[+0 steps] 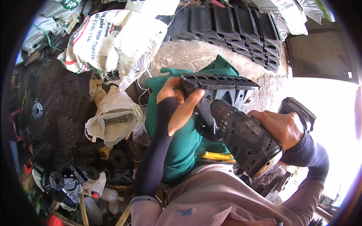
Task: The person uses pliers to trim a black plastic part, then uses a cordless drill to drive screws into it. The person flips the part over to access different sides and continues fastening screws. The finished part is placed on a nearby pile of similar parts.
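Note:
My left hand point(183, 115) grips a black moulded plastic part point(230, 83) at its left end, with the thumb pressed on its near face. The part rests over green cloth point(173, 156) across my lap. A black cordless drill point(247, 139) is in my right hand point(281, 128), fingers wrapped round its handle. The drill's front end points up and left at the part, close to my left thumb; its tip seems to meet the part near a small hole. A round black piece point(209, 130) shows beneath the part.
An opened white bag point(113, 126) of small metal pieces stands on the left. Black plastic parts point(222, 24) are stacked at the back, beside white printed sacks point(113, 41). Loose black pieces and bottles point(92, 209) lie lower left. A yellow-edged item point(217, 155) sits near my waist.

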### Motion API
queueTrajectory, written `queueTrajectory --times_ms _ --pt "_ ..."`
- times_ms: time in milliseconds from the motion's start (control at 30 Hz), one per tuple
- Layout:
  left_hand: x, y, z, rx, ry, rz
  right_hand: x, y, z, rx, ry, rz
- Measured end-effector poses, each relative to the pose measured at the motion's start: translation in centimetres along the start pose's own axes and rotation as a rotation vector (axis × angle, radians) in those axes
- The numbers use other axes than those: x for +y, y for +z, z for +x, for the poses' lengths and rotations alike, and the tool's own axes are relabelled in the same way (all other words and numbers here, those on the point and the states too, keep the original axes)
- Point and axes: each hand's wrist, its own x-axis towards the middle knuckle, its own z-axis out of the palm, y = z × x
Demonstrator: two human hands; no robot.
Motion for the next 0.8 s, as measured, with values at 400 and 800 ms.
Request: queueTrajectory --times_ms 400,800 --pt "-1.0 0.0 -0.8 0.138 0.042 -0.022 1.3 3.8 -2.3 0.279 -0.110 0.094" --pt "4.8 6.6 -9.7 0.406 0.653 0.168 8.1 11.3 -8.0 0.332 0.026 0.882"
